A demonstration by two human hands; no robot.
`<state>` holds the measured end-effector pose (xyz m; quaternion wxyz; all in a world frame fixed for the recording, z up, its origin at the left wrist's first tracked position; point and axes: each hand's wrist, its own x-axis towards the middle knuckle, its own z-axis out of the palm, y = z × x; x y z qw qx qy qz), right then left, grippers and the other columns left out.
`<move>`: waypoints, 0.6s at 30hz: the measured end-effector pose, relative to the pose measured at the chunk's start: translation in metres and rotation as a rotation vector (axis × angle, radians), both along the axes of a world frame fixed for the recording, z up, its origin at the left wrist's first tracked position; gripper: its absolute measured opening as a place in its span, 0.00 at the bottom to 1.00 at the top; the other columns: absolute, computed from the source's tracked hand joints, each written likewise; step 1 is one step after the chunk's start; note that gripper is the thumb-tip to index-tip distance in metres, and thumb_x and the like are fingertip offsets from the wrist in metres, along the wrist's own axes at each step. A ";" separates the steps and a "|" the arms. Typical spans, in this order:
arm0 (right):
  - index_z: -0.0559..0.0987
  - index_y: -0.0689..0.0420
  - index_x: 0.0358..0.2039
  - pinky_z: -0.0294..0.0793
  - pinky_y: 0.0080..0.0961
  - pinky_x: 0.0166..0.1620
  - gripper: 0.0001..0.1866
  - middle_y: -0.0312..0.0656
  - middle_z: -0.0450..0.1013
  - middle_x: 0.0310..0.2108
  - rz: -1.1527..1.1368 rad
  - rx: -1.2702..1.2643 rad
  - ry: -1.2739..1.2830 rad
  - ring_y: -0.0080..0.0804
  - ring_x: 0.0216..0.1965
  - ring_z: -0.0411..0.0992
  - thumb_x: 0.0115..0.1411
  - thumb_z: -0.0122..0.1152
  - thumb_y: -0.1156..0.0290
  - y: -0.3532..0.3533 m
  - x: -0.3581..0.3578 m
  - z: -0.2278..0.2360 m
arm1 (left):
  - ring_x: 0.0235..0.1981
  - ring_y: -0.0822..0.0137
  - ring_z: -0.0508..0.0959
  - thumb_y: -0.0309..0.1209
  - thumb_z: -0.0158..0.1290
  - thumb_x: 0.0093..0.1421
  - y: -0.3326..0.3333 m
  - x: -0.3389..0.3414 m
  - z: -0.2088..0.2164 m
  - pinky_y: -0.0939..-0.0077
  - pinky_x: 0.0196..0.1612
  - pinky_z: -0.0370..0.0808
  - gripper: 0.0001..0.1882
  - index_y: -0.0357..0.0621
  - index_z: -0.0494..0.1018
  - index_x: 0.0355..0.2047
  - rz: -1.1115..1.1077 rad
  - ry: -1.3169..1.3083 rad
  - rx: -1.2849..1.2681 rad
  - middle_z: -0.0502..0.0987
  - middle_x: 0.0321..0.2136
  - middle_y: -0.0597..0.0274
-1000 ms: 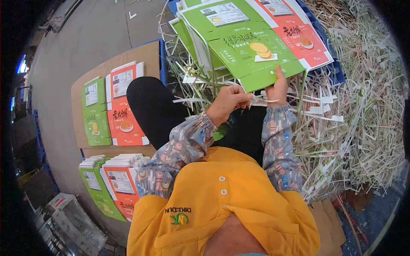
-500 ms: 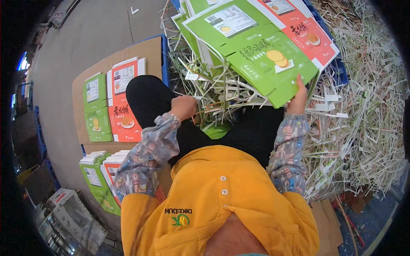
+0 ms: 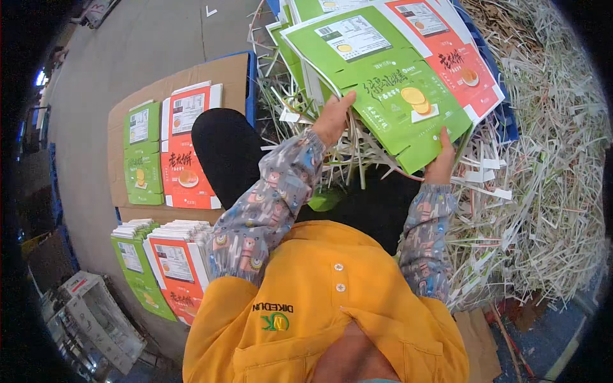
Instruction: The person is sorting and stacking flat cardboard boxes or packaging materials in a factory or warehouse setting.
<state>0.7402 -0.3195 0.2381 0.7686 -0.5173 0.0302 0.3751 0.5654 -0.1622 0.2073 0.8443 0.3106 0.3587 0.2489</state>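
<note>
A stack of flat printed carton blanks lies tilted in front of me, with a green blank (image 3: 377,121) to the left and a red blank (image 3: 450,67) to the right. My left hand (image 3: 334,119) grips the green blank's left edge, thumb on top and fingers hidden underneath. At its near corner my right hand (image 3: 440,161) holds the same green blank, thumb on the printed face. How many sheets are between the fingers cannot be seen. Shredded paper strips (image 3: 354,153) hang out below the blanks, above my knees.
On my left, cardboard (image 3: 223,76) on a blue pallet bears green blanks (image 3: 142,169) and red blanks (image 3: 185,159). Nearer stand thick stacks of green blanks (image 3: 137,265) and red blanks (image 3: 175,268). A large heap of paper shreds (image 3: 543,166) fills the right side.
My left hand has moved from above my knee, forward and right, and taken hold of the green blank's left edge. My right hand stays at the near corner; the green blank has shifted slightly.
</note>
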 end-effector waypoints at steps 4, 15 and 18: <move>0.63 0.64 0.47 0.68 0.29 0.43 0.22 0.45 0.66 0.44 -0.020 -0.033 -0.019 0.34 0.42 0.67 0.56 0.48 0.64 -0.001 0.004 -0.003 | 0.18 0.75 0.67 0.33 0.45 0.57 0.005 -0.007 0.008 0.83 0.17 0.65 0.15 0.39 0.59 0.41 -0.107 -0.060 0.005 0.70 0.26 0.62; 0.64 0.64 0.46 0.70 0.27 0.41 0.23 0.45 0.68 0.42 0.104 -0.109 -0.016 0.34 0.39 0.69 0.57 0.46 0.60 -0.020 -0.002 0.019 | 0.18 0.65 0.71 0.35 0.47 0.54 0.049 -0.070 -0.022 0.70 0.25 0.67 0.10 0.44 0.71 0.33 -0.985 0.530 0.944 0.71 0.17 0.58; 0.64 0.64 0.46 0.70 0.26 0.41 0.23 0.45 0.68 0.41 0.100 -0.129 0.063 0.34 0.39 0.69 0.57 0.46 0.59 -0.028 0.006 0.009 | 0.32 0.54 0.73 0.34 0.45 0.52 0.054 -0.089 -0.016 0.63 0.36 0.68 0.10 0.47 0.72 0.34 -0.851 0.588 1.182 0.74 0.28 0.53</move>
